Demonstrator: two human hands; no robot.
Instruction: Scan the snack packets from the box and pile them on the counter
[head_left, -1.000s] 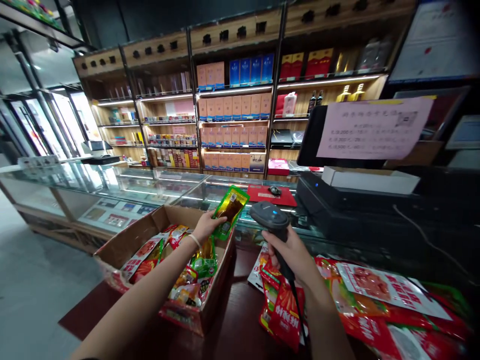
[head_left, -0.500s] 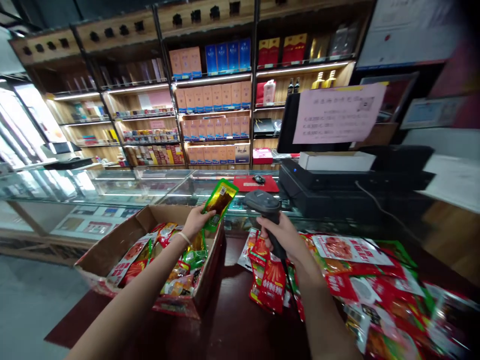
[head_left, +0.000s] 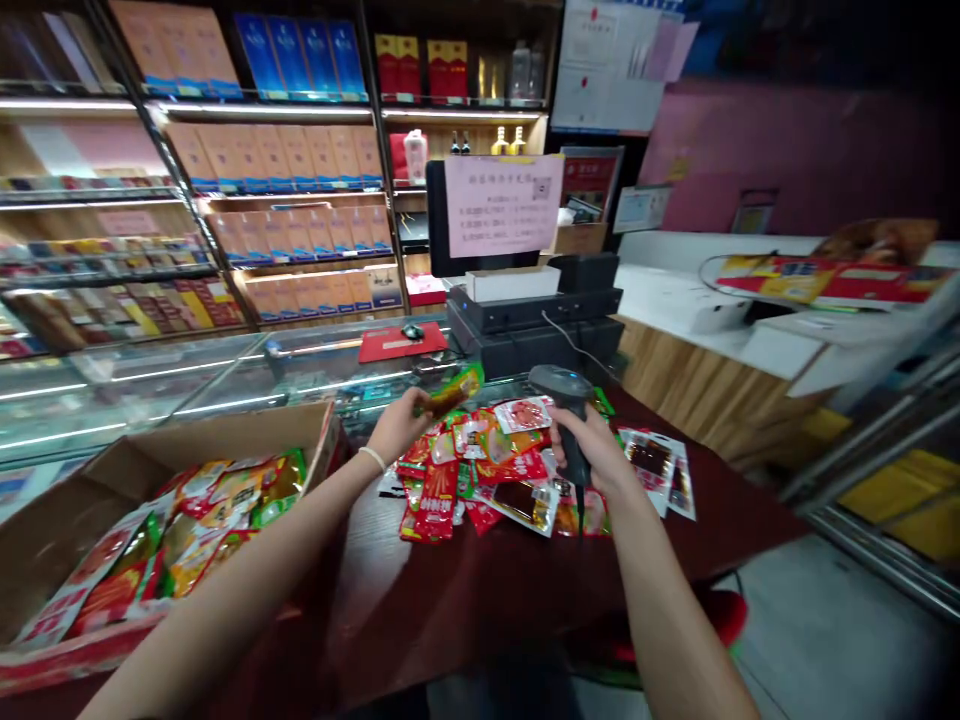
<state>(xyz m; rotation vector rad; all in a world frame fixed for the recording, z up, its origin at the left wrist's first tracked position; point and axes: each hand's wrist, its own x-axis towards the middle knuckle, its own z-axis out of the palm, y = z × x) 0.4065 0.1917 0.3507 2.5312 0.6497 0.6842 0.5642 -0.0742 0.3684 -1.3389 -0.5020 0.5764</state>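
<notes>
My left hand (head_left: 400,432) is closed on the edge of a green and gold snack packet (head_left: 456,392), held tilted above the far side of a heap. In my right hand (head_left: 589,448) is a dark barcode scanner (head_left: 562,383), gripped by its handle with the head pointing left and away. Its cord hangs down below the grip. Beneath and between both hands lies the heap of snack packets (head_left: 437,492), mostly red, some white or green. To the left stands an open cardboard box (head_left: 324,450) with more packets (head_left: 225,500) inside.
The dark red table (head_left: 420,610) carries the box and heap. Behind it are a glass counter (head_left: 225,375), a red mat (head_left: 390,343) and a till with a monitor (head_left: 439,225). White packets (head_left: 654,462) lie right of the heap. Shelves of boxed goods line the wall.
The view has swung right, so the box now sits further left. My left hand has carried the green packet from above the box to over the heap. The scanner stays in my right hand.
</notes>
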